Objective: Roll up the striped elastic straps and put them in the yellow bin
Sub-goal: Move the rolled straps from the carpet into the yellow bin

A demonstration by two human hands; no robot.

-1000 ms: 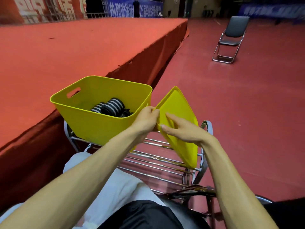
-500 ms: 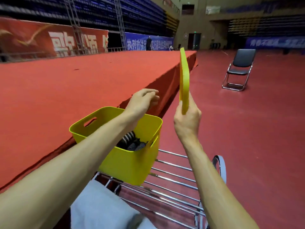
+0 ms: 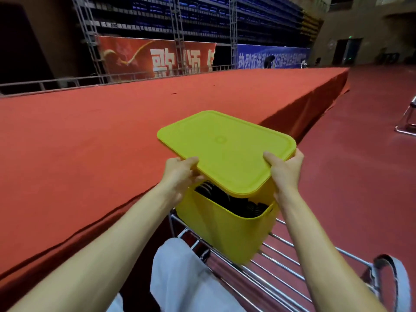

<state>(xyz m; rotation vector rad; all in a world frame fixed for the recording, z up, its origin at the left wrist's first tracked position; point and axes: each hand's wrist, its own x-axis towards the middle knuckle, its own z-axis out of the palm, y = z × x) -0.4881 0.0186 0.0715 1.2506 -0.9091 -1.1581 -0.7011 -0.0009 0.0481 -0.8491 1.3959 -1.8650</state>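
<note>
The yellow bin (image 3: pixel 225 233) stands at lower centre of the frame on a chrome wire rack (image 3: pixel 281 262). A yellow lid (image 3: pixel 225 149) is held flat-side up directly above the bin, covering most of its opening; the lid's near edge sits clear of the bin's near rim, leaving a gap. Whether the far edge of the lid touches the bin cannot be determined. The striped elastic straps (image 3: pixel 227 200) lie inside the bin, visible through this gap as dark, rolled shapes; their count cannot be determined. The left hand (image 3: pixel 180 174) grips the lid's near-left edge, thumb on top and fingers curled underneath. The right hand (image 3: pixel 286 170) grips the near-right corner, thumb on the top surface and fingers wrapped round the side edge. A white-clad leg (image 3: pixel 180 278) shows at bottom centre. A red carpeted stage (image 3: pixel 112 131) fills the left and centre of the frame; red flooring (image 3: pixel 360 154) lies to the right. A chair frame (image 3: pixel 408 118) is partly visible at the right edge.
</note>
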